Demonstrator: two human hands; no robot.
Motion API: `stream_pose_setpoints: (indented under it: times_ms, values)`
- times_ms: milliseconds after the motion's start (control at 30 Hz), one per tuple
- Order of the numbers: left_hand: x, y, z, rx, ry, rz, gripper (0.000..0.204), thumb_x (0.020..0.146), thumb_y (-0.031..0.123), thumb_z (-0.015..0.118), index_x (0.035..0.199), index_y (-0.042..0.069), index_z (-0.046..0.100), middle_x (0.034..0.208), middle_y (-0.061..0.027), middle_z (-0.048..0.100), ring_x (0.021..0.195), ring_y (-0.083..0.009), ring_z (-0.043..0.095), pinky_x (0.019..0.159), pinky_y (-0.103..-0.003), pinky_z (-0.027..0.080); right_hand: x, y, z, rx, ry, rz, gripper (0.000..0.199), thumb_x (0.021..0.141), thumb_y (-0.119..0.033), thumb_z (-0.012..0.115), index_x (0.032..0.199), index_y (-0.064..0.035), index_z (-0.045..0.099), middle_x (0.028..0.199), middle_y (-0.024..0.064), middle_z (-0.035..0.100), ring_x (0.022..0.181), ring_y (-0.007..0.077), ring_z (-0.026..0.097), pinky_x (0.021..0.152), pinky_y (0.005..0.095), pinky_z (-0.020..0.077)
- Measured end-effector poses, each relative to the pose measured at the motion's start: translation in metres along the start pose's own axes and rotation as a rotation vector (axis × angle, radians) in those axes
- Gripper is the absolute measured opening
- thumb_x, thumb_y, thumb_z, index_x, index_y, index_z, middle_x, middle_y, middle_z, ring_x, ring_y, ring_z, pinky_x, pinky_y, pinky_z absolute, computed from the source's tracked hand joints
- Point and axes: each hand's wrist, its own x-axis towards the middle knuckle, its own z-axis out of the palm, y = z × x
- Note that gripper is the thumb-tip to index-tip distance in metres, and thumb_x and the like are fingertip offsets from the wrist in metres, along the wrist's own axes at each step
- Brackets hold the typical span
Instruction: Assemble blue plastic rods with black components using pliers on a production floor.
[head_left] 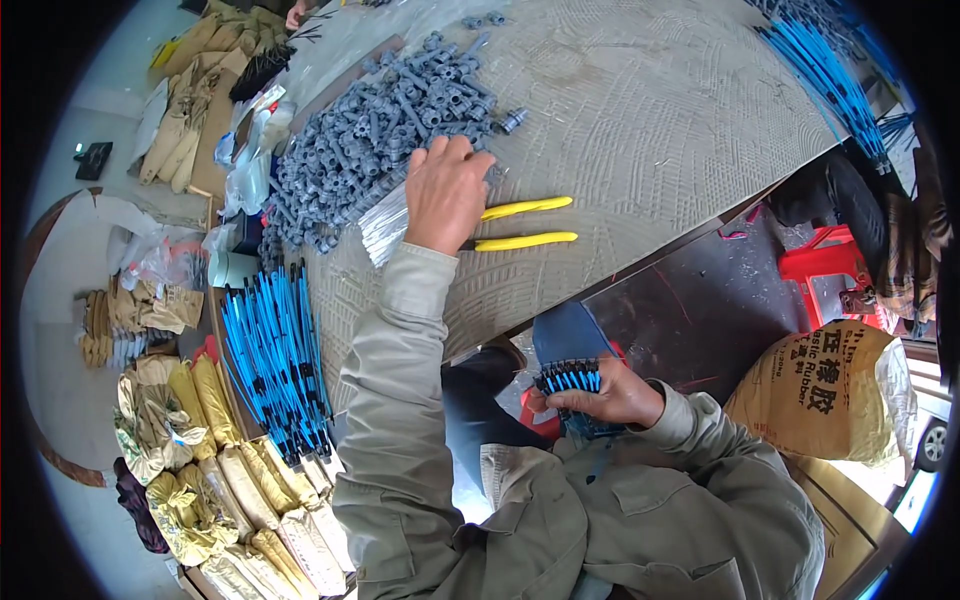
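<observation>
The left hand (446,192) reaches out over the bench (650,130), palm down, fingers curled at the near edge of the heap of grey plastic fittings (385,130); whether it grips one cannot be told. Just right of that heap's near edge lie yellow-handled pliers (525,224), partly under the hand. The right hand (610,398), well below the heap and off the bench, is closed around a bundle of blue cables (570,380).
</observation>
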Motion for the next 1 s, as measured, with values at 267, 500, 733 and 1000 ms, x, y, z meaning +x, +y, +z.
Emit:
stream_pose_setpoints:
  times_ms: [267, 500, 733, 1000]
  values:
    - [-0.022, 0.031, -0.048, 0.001, 0.200, -0.024, 0.023, 0.073, 0.015, 0.067, 0.095, 0.009, 0.062, 0.087, -0.0053, 0.056, 0.085, -0.0203, 0.054, 0.071, -0.035, 0.038, -0.006, 0.003, -0.002, 0.014, -0.016, 0.048, 0.017, 0.085, -0.011, 0.061, 0.098, 0.0009, 0.062, 0.089, 0.0068, 0.067, 0.084, 0.0121, 0.062, 0.074, 0.0260, 0.0493]
    - [-0.169, 0.093, -0.059, -1.915, 0.316, -0.806, 0.029, 0.089, 0.021, 0.055, 0.110, 0.002, 0.051, 0.100, -0.0124, 0.055, 0.086, -0.0201, 0.060, 0.071, -0.025, 0.053, -0.004, -0.003, 0.009, -0.104, 0.023, -0.003, 0.022, 0.085, -0.010, 0.061, 0.103, 0.0024, 0.057, 0.089, 0.0071, 0.067, 0.083, 0.0112, 0.062, 0.073, 0.0248, 0.0490]
    - [-0.216, 0.128, -0.045, -2.202, 0.476, -0.989, 0.031, 0.091, 0.022, 0.052, 0.113, 0.000, 0.049, 0.100, -0.0133, 0.058, 0.082, -0.0207, 0.064, 0.068, -0.025, 0.056, 0.002, 0.010, 0.026, 0.015, -0.120, 0.067, 0.022, 0.087, -0.008, 0.057, 0.106, 0.0032, 0.054, 0.090, 0.0102, 0.066, 0.086, 0.0169, 0.062, 0.080, 0.0296, 0.0476]
    - [-0.223, 0.133, -0.065, -2.033, 0.463, -1.065, 0.026, 0.090, 0.018, 0.053, 0.109, 0.001, 0.054, 0.101, -0.0158, 0.062, 0.086, -0.0199, 0.064, 0.069, -0.025, 0.056, -0.002, 0.004, 0.049, -0.110, -0.119, 0.088, 0.021, 0.088, -0.008, 0.054, 0.106, 0.0041, 0.055, 0.091, 0.0133, 0.066, 0.089, 0.0185, 0.063, 0.080, 0.0311, 0.0488]
